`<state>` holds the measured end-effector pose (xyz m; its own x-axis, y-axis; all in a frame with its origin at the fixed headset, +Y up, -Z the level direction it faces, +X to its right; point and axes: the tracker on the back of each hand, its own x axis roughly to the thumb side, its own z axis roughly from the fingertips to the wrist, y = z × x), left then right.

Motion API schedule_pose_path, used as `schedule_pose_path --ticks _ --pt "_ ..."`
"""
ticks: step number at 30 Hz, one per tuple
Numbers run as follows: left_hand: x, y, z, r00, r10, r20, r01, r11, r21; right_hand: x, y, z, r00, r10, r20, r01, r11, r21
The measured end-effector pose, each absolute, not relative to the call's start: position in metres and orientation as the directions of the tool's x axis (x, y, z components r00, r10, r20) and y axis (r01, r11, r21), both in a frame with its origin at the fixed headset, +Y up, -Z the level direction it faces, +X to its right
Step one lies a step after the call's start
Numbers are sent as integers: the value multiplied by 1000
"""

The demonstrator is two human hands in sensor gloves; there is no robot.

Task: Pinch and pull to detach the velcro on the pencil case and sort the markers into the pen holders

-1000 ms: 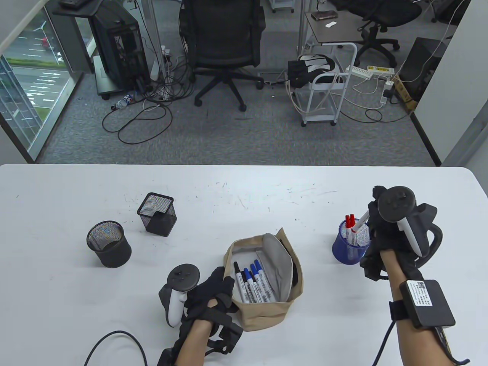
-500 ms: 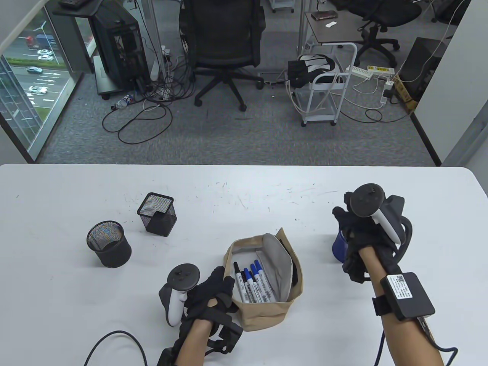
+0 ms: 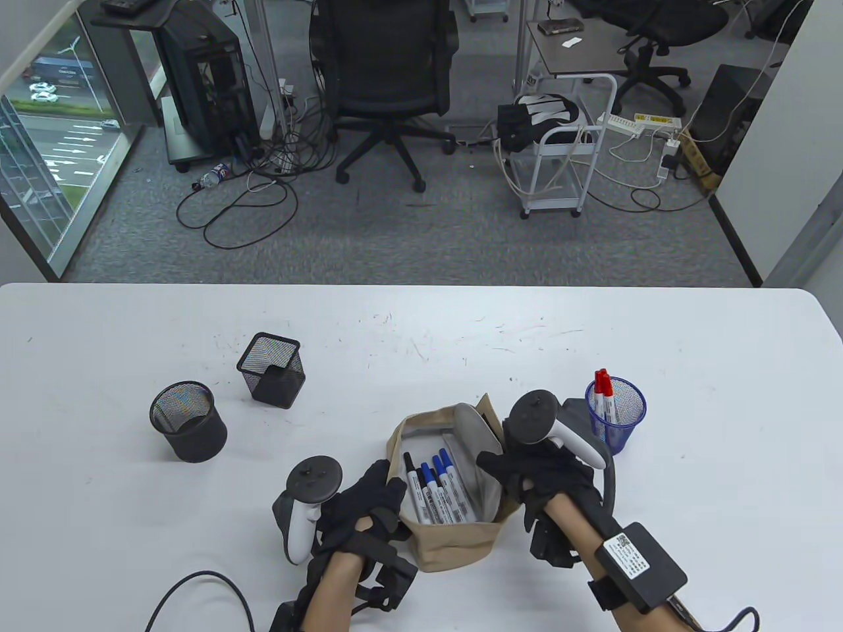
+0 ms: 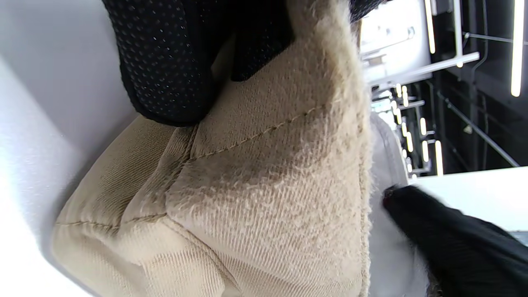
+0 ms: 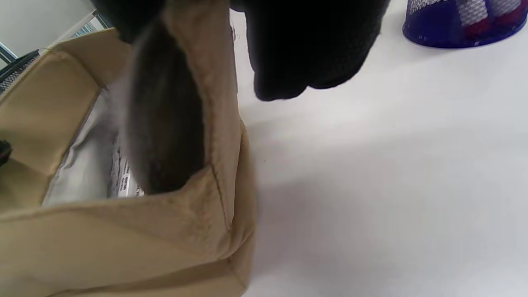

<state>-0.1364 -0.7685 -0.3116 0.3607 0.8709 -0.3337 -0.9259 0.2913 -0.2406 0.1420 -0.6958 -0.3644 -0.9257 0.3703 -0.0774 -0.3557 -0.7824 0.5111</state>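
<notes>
Both hands grip pencil case (image 3: 461,540) rim, L (image 3: 369,507) & R (image 3: 527,471); only table view shows markers (image 3: 438,490).

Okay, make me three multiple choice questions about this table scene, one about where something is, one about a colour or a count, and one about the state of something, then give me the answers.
1. Where does the blue pen holder stand relative to the pencil case?
A. To its right and farther back
B. To its left
C. Inside it

2. What colour are the caps of the markers in the blue pen holder?
A. Green
B. Red
C. Yellow

3. What state is the pencil case in?
A. Closed flat
B. Upside down
C. Open, with markers inside

Answers: 1 A, the table view shows the holder beyond the right hand, right of the case. 2 B, the red-capped markers stick up from it. 3 C, black and blue capped markers lie in its open mouth while the left hand grips its left edge.
</notes>
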Motion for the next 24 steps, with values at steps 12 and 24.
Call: schedule_pose_path --ticks 12,24 --pt "-144 -756 -308 497 784 -371 -861 497 -104 153 -701 -354 -915 394 -91 -399 -846 354" --pt "-121 -672 -317 741 597 -307 -650 753 -104 148 -700 -349 -924 376 -73 -378 -867 325"
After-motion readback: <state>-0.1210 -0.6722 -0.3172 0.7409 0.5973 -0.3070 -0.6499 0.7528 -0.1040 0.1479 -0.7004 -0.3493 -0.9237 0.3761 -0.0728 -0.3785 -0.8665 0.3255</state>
